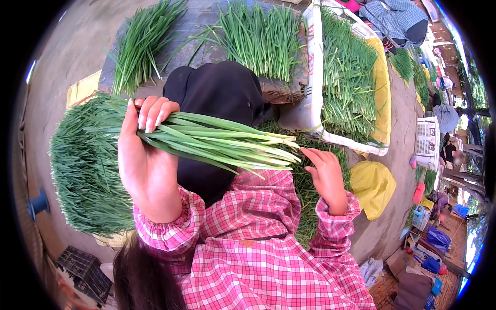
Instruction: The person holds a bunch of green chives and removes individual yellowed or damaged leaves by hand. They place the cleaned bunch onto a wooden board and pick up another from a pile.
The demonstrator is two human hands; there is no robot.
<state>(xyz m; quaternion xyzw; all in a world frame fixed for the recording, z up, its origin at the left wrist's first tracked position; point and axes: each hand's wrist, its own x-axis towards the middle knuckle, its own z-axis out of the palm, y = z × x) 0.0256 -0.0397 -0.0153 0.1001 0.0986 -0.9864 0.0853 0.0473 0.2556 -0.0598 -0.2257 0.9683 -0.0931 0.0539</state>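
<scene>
A bunch of flat-leaved garlic chives [222,139] lies across the middle of the view, above my lap. My left hand [150,155] is wrapped round its leafy green end, fingers closed over the top. The pale cut ends point right, toward my right hand [325,173]. That hand has its fingers stretched out, with the tips just beside the stem ends and nothing held in them. Whether a fingertip touches a stem, I cannot tell. A large heap of chives [85,165] lies on the left.
Ahead, two chive piles [261,41] [142,46] rest on a low grey-topped board [199,51]. A white crate [312,67] full of chives stands at the right. A yellow cloth [372,188] lies beside my right arm, a black crate [82,271] at lower left. Other people work far right.
</scene>
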